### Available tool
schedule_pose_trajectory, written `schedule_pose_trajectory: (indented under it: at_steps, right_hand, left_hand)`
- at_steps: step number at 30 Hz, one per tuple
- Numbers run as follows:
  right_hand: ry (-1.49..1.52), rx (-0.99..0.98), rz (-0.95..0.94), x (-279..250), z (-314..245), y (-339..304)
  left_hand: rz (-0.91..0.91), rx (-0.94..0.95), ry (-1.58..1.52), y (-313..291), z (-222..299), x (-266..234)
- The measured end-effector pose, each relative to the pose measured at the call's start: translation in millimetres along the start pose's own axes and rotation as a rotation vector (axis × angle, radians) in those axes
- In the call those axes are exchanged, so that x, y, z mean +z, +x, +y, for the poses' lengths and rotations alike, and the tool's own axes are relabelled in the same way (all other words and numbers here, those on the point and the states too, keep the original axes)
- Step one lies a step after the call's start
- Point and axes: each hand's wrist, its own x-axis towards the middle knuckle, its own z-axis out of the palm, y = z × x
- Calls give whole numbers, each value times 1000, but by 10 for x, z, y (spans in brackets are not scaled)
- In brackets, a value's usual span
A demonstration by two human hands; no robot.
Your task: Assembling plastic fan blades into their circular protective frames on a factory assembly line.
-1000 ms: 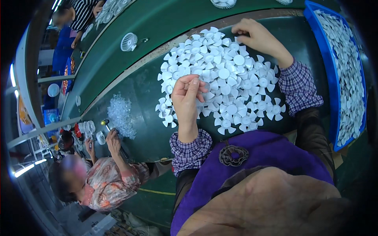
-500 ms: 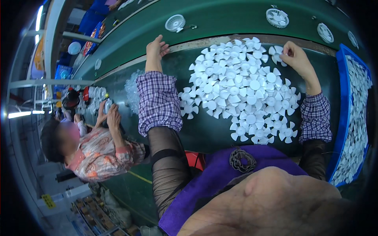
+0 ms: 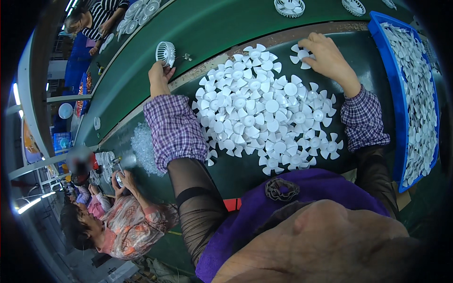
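Right hand (image 3: 328,56): pinched closed on one white fan wheel (image 3: 299,57), at its fingertips.
Left hand (image 3: 159,78): curled fingers met a white cage's (image 3: 165,52) near edge; whether they gripped, I could not tell.
Fan pile (image 3: 264,106): lay between both hands, nearer the body.
Risk: an edge pinch could have dropped the wheel; a glancing touch could have tipped the cage.

White fan blades (image 3: 271,106), white round cage (image 3: 165,53), dark green tabletop (image 3: 363,61), brighter green belt (image 3: 226,23), blue tray (image 3: 398,101), purple-and-white checked sleeves (image 3: 174,129), black-and-white striped top (image 3: 101,20)
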Motion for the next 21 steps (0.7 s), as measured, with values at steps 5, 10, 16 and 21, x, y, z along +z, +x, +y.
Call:
schedule_pose_trajectory:
  at_steps: [5,10,16,21]
  right_hand:
    - [-72,2,-41,119,-96,-14]
    - [-26,12,18,5,-213,-1]
    - [348,-384,327,-398,-1018,-134]
    - [319,-465,375,-222,-1237,-216]
  left_hand:
    - [-577,-6,-366,-682,-37,-230]
    - [-749,98,-361,-1878,-124,-189]
    - [-814,174,-316,-2827,-277,106]
    - [-893,276,-244,-3144,-391,407]
